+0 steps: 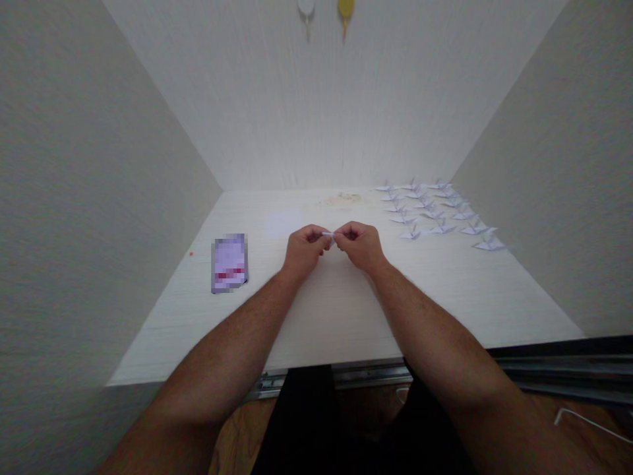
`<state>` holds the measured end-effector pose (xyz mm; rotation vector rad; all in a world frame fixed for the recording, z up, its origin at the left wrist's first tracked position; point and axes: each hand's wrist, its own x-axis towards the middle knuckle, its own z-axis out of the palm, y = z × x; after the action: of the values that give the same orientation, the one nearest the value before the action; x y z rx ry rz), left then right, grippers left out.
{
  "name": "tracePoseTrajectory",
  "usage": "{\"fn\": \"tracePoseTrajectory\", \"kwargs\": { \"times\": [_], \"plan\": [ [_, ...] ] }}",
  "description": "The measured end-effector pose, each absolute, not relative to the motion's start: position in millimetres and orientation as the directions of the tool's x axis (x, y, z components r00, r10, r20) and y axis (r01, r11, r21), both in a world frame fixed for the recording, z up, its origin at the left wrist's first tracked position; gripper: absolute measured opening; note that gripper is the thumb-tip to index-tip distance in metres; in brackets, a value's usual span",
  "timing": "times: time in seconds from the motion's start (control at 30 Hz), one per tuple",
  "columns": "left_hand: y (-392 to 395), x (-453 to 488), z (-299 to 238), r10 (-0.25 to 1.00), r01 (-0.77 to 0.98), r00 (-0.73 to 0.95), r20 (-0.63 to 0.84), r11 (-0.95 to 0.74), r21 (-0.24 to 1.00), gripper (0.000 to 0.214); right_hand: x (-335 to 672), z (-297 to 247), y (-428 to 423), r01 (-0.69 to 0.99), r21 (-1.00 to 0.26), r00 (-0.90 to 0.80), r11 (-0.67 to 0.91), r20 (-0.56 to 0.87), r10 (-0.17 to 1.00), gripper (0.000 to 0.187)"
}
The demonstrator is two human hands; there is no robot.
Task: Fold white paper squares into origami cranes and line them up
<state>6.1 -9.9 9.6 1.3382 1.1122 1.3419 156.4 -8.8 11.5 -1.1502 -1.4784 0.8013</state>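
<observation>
Both of my hands meet over the middle of the white table. My left hand [305, 249] pinches one side of a small folded white paper [330, 236]. From the other side my right hand [360, 243] grips the same paper between thumb and fingers. Most of the paper is hidden by the fingertips, so its full shape cannot be made out. Off to the right, several white origami cranes [435, 215] stand in rows on the table, apart from my hands.
A tablet or phone [230, 264] with a blurred screen lies on the table [326, 316] at left. Walls enclose the back and both sides. A white hook [306, 8] and a yellow hook [346, 9] hang on the back wall. A white cable [588, 422] shows below right.
</observation>
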Motion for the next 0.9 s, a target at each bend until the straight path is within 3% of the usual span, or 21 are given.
{"fn": "tracePoseTrajectory", "kwargs": {
  "times": [0.3, 0.67, 0.9],
  "plan": [
    [-6.0, 3.9, 5.2, 0.983, 0.01, 0.027, 0.182, -0.182, 0.983, 0.017, 154.3, 9.7, -9.5, 0.259, -0.905, -0.004, 0.337, 0.348, 0.937, 0.016],
    [-7.1, 4.6, 6.7, 0.986, -0.088, 0.049, 0.159, -0.154, 0.984, 0.022, 154.6, 4.9, -9.5, 0.411, -0.798, -0.006, 0.44, 0.48, 0.877, 0.014],
    [-6.7, 7.1, 7.9, 0.99, -0.122, -0.017, 0.141, -0.142, 0.982, 0.018, 153.9, 8.2, -12.6, 0.4, -0.785, -0.031, 0.473, 0.505, 0.863, 0.016]
  ]
}}
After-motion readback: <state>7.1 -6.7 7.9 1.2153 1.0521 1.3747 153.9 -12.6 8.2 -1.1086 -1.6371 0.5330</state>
